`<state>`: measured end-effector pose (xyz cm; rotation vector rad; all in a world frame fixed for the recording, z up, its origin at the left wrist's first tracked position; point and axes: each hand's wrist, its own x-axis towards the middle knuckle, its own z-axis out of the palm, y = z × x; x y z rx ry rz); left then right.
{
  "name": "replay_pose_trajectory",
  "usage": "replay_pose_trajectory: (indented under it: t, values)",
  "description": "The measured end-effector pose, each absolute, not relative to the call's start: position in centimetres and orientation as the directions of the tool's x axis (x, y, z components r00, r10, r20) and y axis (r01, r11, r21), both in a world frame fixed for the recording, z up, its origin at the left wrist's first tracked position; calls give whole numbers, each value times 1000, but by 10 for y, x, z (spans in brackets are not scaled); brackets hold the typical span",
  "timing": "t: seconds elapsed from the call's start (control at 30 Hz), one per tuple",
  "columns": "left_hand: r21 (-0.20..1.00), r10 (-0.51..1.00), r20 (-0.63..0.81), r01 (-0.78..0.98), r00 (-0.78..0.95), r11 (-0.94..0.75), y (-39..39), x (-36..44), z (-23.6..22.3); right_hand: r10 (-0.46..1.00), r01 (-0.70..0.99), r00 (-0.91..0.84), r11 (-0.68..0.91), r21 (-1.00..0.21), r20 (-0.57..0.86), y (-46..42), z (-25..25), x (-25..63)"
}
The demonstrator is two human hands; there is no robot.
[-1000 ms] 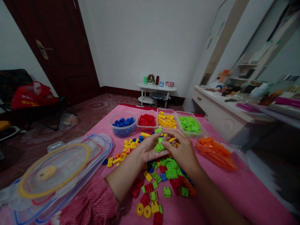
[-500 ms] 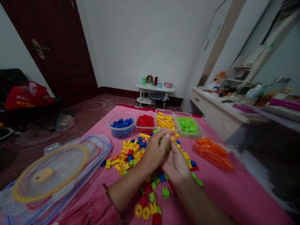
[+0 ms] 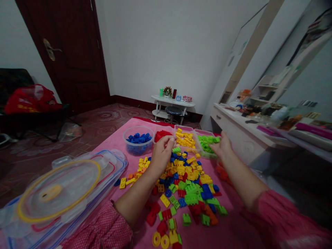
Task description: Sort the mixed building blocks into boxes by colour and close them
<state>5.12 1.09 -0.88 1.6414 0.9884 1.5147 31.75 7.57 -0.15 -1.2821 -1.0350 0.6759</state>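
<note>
A heap of mixed coloured bricks (image 3: pixel 187 184) lies on the pink cloth (image 3: pixel 243 221) in front of me. Behind it stand a round tub of blue bricks (image 3: pixel 138 140) and clear boxes of red (image 3: pixel 161 134), yellow (image 3: pixel 184 137) and green bricks (image 3: pixel 204 142). My left hand (image 3: pixel 161 154) hovers at the near edge of the red box with its fingers curled; what they hold is hidden. My right hand (image 3: pixel 221 148) reaches over the right end of the green box and pinches green bricks (image 3: pixel 216 139) at its fingertips.
Clear plastic lids (image 3: pixel 58 193) are stacked at my left on the cloth. Orange bricks (image 3: pixel 220 171) lie partly hidden under my right forearm. A white desk (image 3: pixel 243 128) crowded with items runs along the right. A small white table (image 3: pixel 172 102) and a dark door (image 3: pixel 70 52) stand beyond.
My hands, which were together over the heap and cupping green bricks, have parted. The right one moved out to the green box and the left one forward to the red box.
</note>
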Motion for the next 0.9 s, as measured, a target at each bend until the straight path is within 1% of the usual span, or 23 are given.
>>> replay_pose_trajectory:
  t: [0.03,0.1,0.13,0.2,0.23,0.27,0.3,0.33,0.37,0.4,0.43,0.47,0.5,0.53,0.6,0.7,0.77,0.9]
  values:
    - [882,887,461,91,43,-463,16,49,-12,863,232,425,189,-954,274,84,-1,322]
    - [888,897,438,124,63,-442,25,46,-20,848,352,426,165,-921,315,93,-4,319]
    - [889,901,429,145,69,-434,28,45,-24,851,412,396,170,-895,344,93,-7,313]
    - [886,905,419,184,74,-425,31,44,-29,876,498,292,204,-843,385,89,-14,294]
    - [883,906,416,202,78,-423,31,44,-31,891,571,193,239,-786,411,85,-18,283]
    - [880,906,415,219,82,-422,31,44,-31,898,671,61,286,-684,435,80,-22,272]
    - [875,905,416,234,86,-424,31,44,-32,893,774,-92,342,-533,440,76,-25,262]
    - [870,903,419,246,93,-428,30,44,-31,876,849,-248,402,-343,413,73,-28,253]
    - [864,902,421,257,102,-432,30,44,-31,853,881,-378,451,-145,359,70,-30,245]
    - [860,900,422,265,114,-436,29,45,-30,835,877,-464,480,21,297,68,-32,238]
    - [855,897,423,269,128,-442,29,45,-30,825,862,-507,491,127,248,67,-34,232]
    - [852,893,426,270,142,-449,29,45,-30,821,846,-530,496,194,213,66,-34,228]
    - [848,890,429,270,154,-456,29,46,-31,819,835,-541,497,236,191,65,-35,224]
    - [845,887,431,271,164,-461,28,46,-32,819,829,-546,496,260,177,65,-35,222]
    - [838,882,432,277,187,-470,28,48,-35,827,832,-536,485,269,169,63,-34,221]
    - [829,883,414,310,220,-466,27,50,-39,859,871,-481,443,214,177,56,-34,225]
    - [816,888,401,354,223,-458,26,51,-41,879,900,-433,413,135,199,50,-35,228]
    - [748,892,406,489,198,-449,27,48,-44,884,905,-381,417,-88,271,39,-45,226]
